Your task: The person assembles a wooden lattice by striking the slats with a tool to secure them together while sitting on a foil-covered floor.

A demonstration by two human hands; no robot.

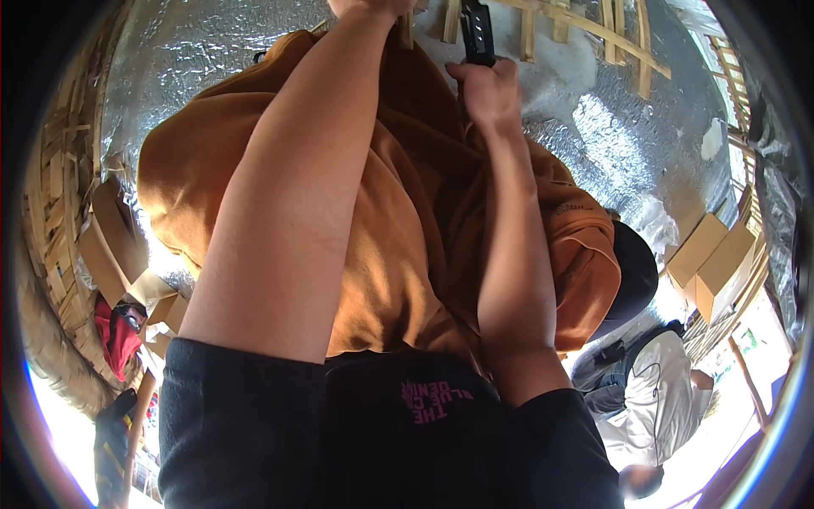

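Note:
My right hand (492, 93) is closed around a long black tool (477, 34) with small pale marks or slots along its side; I cannot make out its exact kind. The tool points away from me, toward the top edge of the view. Farther left, my left hand (371, 7) reaches up to the same edge, where only its wrist and back show. Its fingers lie outside the picture, so what they touch is hidden. Beyond both hands are strips of pale wood (585, 30), some crossing each other like a slatted frame, on the shiny floor covering (229, 51).
Brown cloth (381, 271) spreads over my lap. Opened cardboard boxes stand at the left (114, 237) and right (712, 263). Red cloth (114, 339) lies at far left. Another person in a white top (666, 394) is behind at lower right. Woven slats (59, 195) line the left side.

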